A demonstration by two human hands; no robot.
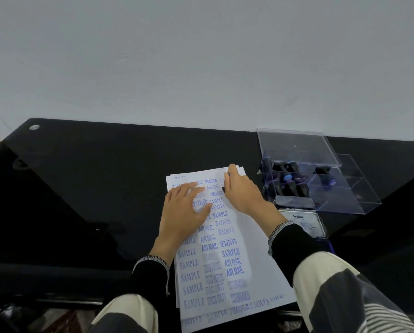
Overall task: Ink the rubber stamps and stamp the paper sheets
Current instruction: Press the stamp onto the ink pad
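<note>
Landmark: the stack of paper sheets (246,255) lying on the black glossy table (93,188), its near end reaching over the table's front edge.

Left of the stack: bare tabletop, with a small round metal fitting (34,127) at the far-left corner, well apart from the sheets.

On the stack, left part: left hand (184,210) rests palm down on the upper half of the top sheet, fingers straight and spread a little, fingertips on the rows of blue print. It holds nothing. Dark cuff with pale trim at the wrist.

Top sheet is covered in blue stamp impressions in columns: SAMPLE, AIR MAIL, EXPRESS, FAX OUT, AMENDED, FRAGILE. Some impressions are upside down. The edges of lower sheets fan out at the far and near ends.

On the stack, far-right corner: right hand (243,191) has its fingers curled down at the corner of the sheets, with something small and dark showing under it near the thumb. Cannot tell whether it pinches the paper corner or that dark thing.

Just right of the stack, far end: clear plastic box (359,200) with its lid open, black-handled rubber stamps (291,183) standing in its compartments, some with blue-stained faces.

Just right of the stack, nearer than the box: ink pad (304,223), its tin lid labelled Artfine, partly hidden by the right sleeve.
</note>
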